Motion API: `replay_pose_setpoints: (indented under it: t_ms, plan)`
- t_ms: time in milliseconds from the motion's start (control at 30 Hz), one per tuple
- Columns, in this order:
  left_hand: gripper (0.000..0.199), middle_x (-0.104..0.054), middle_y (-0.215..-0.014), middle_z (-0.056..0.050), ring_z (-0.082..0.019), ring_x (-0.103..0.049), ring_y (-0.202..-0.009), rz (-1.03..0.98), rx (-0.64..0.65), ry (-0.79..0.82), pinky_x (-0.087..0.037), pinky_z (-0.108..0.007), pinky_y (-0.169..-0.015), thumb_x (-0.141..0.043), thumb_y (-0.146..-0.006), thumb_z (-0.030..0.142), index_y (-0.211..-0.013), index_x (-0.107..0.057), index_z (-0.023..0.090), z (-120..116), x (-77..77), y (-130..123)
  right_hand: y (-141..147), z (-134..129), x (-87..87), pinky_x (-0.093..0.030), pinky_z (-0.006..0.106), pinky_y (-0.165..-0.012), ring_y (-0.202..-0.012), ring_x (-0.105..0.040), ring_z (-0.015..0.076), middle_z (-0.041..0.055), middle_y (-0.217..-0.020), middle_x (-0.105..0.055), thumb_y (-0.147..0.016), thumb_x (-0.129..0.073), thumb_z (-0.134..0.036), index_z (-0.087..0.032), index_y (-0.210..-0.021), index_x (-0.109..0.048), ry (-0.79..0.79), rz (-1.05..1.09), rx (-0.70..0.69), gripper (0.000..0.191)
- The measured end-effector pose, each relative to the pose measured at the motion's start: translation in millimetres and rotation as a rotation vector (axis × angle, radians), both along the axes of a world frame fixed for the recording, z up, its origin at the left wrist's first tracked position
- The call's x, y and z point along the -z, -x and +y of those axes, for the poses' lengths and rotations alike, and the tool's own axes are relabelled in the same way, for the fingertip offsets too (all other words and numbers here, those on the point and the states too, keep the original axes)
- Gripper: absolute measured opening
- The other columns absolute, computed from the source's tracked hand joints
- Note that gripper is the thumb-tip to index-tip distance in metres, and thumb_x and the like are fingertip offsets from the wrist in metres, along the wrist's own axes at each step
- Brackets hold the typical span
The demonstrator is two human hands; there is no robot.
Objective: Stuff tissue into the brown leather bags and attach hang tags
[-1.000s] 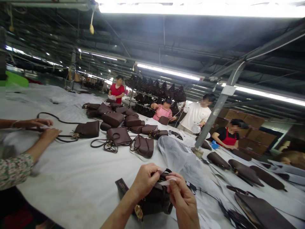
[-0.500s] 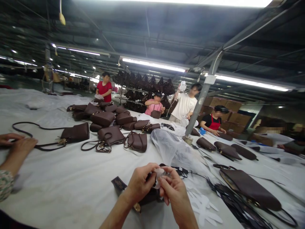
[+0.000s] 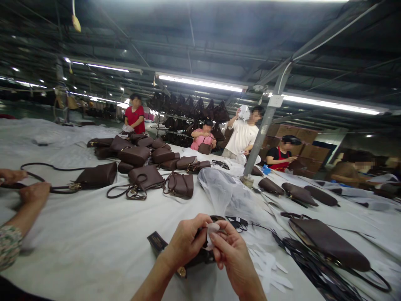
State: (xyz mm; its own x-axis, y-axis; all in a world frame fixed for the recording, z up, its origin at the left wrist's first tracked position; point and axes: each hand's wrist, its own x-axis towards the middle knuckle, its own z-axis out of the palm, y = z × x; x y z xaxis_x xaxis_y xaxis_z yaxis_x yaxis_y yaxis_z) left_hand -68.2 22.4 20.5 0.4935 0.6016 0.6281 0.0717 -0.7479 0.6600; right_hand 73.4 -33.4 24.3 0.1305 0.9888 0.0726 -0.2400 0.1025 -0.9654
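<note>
Both of my hands are together at the lower middle, above a dark brown handbag [image 3: 200, 258] that they largely cover. My left hand [image 3: 187, 239] is closed, its thumb and fingertips pinching at a small white strip of thin wrapping paper [image 3: 212, 228]. From the other side my right hand [image 3: 231, 246] pinches the same white strip between thumb and forefinger. Behind the fingertips a dark strap shows in part. A black tag [image 3: 156, 242] with gold lettering sticks out left of my left wrist, and a gold metal fitting [image 3: 181, 271] hangs below it.
Loose white paper strips [image 3: 269, 267] and a bundle of black straps [image 3: 316, 263] lie on the right. A larger brown bag [image 3: 328, 242] rests beyond. Clear plastic [image 3: 225, 192] and a metal post [image 3: 261, 129] stand ahead. A co-worker's hands [image 3: 34, 192] hold a bag strap at left.
My hands stay nearly in place; the white strip stands a little higher between my fingers. At left the co-worker's hands have shifted along the strap. A person at right has raised a hand.
</note>
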Motion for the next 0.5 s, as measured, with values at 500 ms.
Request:
replay_pose_setpoints:
  t_ms: [500]
  plan:
    - [0.011, -0.057, -0.072, 0.001, -0.011, -0.051, -0.061, -0.037, -0.035, -0.047, -0.039, -0.020, -0.060, -0.043, -0.091, 0.017, -0.088, -0.053, 0.019, 1, 3.6, -1, 13, 3, 8.0, -0.037, 0.013, -0.033, -0.040, -0.046, 0.0060, -0.0083, -0.051, -0.052, -0.065, -0.082, -0.046, -0.020, -0.082, -0.055, -0.085, 0.104, 0.180, 0.041]
